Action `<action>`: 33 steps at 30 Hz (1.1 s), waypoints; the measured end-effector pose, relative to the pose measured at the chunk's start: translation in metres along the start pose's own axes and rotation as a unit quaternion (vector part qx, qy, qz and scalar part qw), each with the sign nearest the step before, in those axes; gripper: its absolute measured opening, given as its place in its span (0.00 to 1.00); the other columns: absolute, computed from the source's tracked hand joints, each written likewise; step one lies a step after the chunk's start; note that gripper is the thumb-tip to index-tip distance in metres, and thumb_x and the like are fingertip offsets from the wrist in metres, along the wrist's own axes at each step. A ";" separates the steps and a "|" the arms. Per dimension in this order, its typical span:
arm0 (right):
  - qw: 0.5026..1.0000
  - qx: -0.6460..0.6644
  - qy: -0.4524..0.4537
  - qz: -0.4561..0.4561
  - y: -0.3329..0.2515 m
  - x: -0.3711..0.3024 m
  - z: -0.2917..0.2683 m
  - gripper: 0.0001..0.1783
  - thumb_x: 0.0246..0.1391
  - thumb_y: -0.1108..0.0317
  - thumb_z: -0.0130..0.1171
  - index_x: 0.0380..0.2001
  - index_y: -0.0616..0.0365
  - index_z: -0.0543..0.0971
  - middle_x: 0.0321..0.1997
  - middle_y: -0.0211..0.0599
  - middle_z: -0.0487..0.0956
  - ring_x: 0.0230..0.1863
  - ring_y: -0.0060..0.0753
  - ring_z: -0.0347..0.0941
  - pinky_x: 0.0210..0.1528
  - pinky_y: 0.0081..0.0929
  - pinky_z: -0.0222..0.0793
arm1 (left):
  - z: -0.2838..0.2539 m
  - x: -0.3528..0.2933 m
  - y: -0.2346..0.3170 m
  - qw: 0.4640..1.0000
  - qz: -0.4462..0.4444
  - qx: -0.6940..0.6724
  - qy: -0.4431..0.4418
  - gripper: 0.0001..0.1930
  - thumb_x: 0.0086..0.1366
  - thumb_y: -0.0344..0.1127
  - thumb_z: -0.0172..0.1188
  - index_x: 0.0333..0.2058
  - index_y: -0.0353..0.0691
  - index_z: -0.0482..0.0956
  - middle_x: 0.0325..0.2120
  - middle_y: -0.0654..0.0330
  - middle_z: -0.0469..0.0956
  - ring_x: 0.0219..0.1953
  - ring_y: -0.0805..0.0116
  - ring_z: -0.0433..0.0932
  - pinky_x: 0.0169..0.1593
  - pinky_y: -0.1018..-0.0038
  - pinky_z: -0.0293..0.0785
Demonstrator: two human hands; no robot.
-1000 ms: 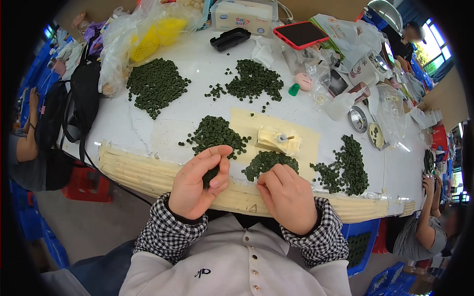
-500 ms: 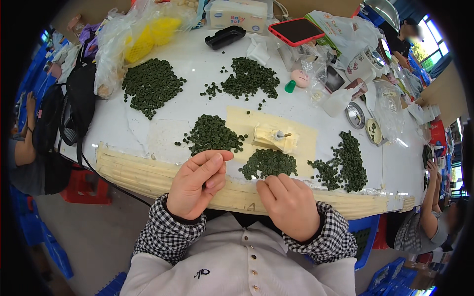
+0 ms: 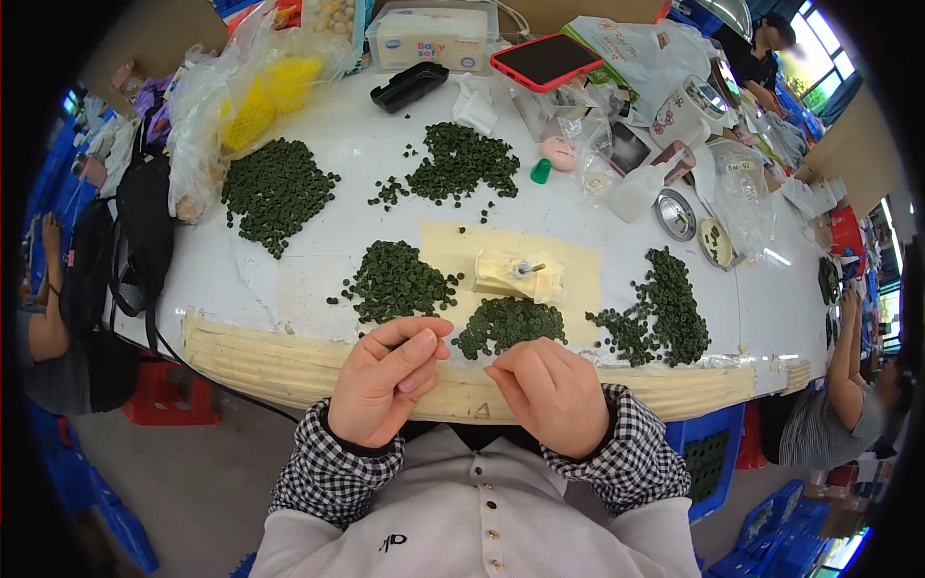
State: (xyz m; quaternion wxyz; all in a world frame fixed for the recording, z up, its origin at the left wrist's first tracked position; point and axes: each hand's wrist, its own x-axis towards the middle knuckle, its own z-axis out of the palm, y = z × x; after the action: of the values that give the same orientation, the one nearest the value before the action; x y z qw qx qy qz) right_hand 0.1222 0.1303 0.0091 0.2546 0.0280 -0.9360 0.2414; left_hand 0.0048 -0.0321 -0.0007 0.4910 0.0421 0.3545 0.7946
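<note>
My left hand [image 3: 390, 376] is closed in a pinch, thumb against forefinger, over the padded table edge. Whatever it may hold is too small or hidden to make out. My right hand [image 3: 554, 395] is also closed, its thumb and fingertips pressed together just below a small pile of dark green ring-like pieces [image 3: 511, 326]. Anything between those fingertips I cannot make out. Behind that pile stands a block wrapped in cream tape [image 3: 501, 276] with a short upright pin [image 3: 530, 269]. A larger pile of the green pieces [image 3: 400, 279] lies beyond my left hand.
More green pieces lie in heaps at the far left [image 3: 275, 197], far middle [image 3: 462, 164] and right [image 3: 670, 308]. A red-cased phone [image 3: 546, 62], a black case [image 3: 409, 87], a white mug [image 3: 686, 111] and plastic bags [image 3: 275, 91] crowd the back. People sit at both sides.
The view has shifted slightly, so the table's things sit a little further left. My right hand has drawn back from the small pile toward me. My left hand keeps its pinch.
</note>
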 end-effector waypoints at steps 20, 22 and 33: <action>0.883 0.407 0.043 0.229 0.012 0.007 -0.017 0.08 0.47 0.80 0.60 0.34 0.63 0.81 0.33 0.39 0.80 0.35 0.24 0.77 0.37 0.17 0.73 | 0.023 0.016 -0.013 0.999 -0.015 0.001 -0.038 0.12 0.63 0.25 0.52 0.46 0.34 0.73 0.34 0.56 0.78 0.20 0.84 0.60 0.24 0.86 0.57; 0.870 0.425 0.038 0.245 0.013 0.002 -0.015 0.09 0.48 0.80 0.60 0.35 0.63 0.80 0.34 0.39 0.80 0.35 0.23 0.77 0.37 0.17 0.73 | 0.022 0.015 -0.016 0.999 -0.013 -0.001 -0.041 0.12 0.63 0.25 0.53 0.45 0.34 0.73 0.35 0.56 0.78 0.20 0.84 0.60 0.24 0.86 0.57; 0.857 0.456 0.049 0.236 0.010 -0.001 -0.011 0.07 0.49 0.80 0.58 0.34 0.67 0.77 0.36 0.38 0.76 0.37 0.25 0.75 0.40 0.19 0.72 | 0.018 0.014 -0.021 0.999 -0.008 0.004 -0.048 0.09 0.62 0.26 0.56 0.42 0.34 0.75 0.34 0.57 0.78 0.21 0.84 0.61 0.23 0.86 0.57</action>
State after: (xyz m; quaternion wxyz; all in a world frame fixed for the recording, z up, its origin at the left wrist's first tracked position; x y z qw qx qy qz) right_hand 0.1261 0.1443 0.0122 0.1940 -0.0924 -0.6863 0.6948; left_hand 0.0209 -0.0063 -0.0040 0.5138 0.0791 0.3340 0.7863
